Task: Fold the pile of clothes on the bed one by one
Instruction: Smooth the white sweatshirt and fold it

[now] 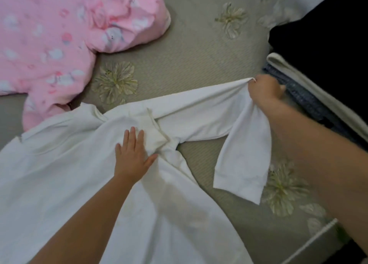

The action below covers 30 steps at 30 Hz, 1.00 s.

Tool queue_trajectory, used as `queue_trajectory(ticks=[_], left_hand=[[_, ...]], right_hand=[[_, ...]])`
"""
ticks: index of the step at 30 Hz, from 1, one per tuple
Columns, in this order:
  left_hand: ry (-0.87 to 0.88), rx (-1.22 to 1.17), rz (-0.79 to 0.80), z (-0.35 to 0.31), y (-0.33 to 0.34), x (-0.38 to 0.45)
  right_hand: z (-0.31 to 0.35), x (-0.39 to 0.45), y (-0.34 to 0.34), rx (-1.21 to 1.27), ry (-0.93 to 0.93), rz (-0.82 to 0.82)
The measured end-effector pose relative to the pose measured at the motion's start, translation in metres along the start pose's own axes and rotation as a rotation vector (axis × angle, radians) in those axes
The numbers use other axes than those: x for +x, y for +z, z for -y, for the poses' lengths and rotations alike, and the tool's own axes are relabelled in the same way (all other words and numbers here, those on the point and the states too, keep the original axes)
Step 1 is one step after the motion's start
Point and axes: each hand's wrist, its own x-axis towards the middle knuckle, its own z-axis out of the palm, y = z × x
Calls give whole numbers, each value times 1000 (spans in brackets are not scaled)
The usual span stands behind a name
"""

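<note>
You are in the middle of folding the white shirt point(83, 174), which lies spread on the bed point(199, 60). Your left hand point(132, 154) presses it flat with straight fingers; your right hand point(264, 90) pinches a sleeve. The pink garment point(49, 44) is not folded yet. A folded stack point(310, 96) lies at right.

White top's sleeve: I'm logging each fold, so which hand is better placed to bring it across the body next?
Right, probably. The right hand already pinches the sleeve of the white top at its bend, while the left hand lies flat on the chest, pinning it.
</note>
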Motion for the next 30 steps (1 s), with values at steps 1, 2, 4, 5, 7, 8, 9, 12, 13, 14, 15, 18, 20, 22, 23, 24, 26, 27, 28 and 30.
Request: queue_trajectory(ticks=[1,2,4,5,7,8,9,12,13,14,15,18,20,22,23,24,26,27,28,30], left_hand=[[-16,9,34,-3,2,6],[-36,11,70,-6,4,13],[-87,17,153,-10,10,26],[-114,29,196,-11,14,32],[-159,41,241,-13,20,42],[-171,36,238,-14,23,45],[-175,32,233,-13,25,47],[-176,-10,260,-7,28,51],[-174,-19,279,-5,28,51],[-169,-21,298,-5,28,52],[-163,-17,321,-5,27,52],[-158,-66,375,-9,20,52],[-120,-164,362,-4,9,48],[-66,-381,228,12,-13,46],[-68,-494,103,23,-26,46],[-92,-507,-56,37,-39,46],[-136,-299,-347,65,-61,56],[-181,-176,-395,80,-70,66],[-265,-85,-366,91,-78,78],[-416,11,-191,111,-86,105]], right_hand=[[7,16,-1,-27,-3,6],[14,29,-1,-53,-9,7],[27,47,2,-104,-29,-18],[32,56,5,-116,-42,-37],[37,71,13,-91,-59,-56],[38,77,18,-52,-68,-40],[38,82,23,-2,-81,-7],[34,80,38,195,-130,143],[32,73,40,234,-139,162],[30,62,41,221,-144,139],[27,47,43,162,-163,79],[34,-17,55,62,-391,-39],[56,-61,69,111,-628,-6],[88,-86,87,119,-781,-3],[105,-90,95,128,-817,9],[121,-93,104,136,-819,54],[140,-90,122,84,-752,142],[145,-88,131,54,-724,152],[147,-88,138,37,-711,151],[151,-88,144,66,-686,101]])
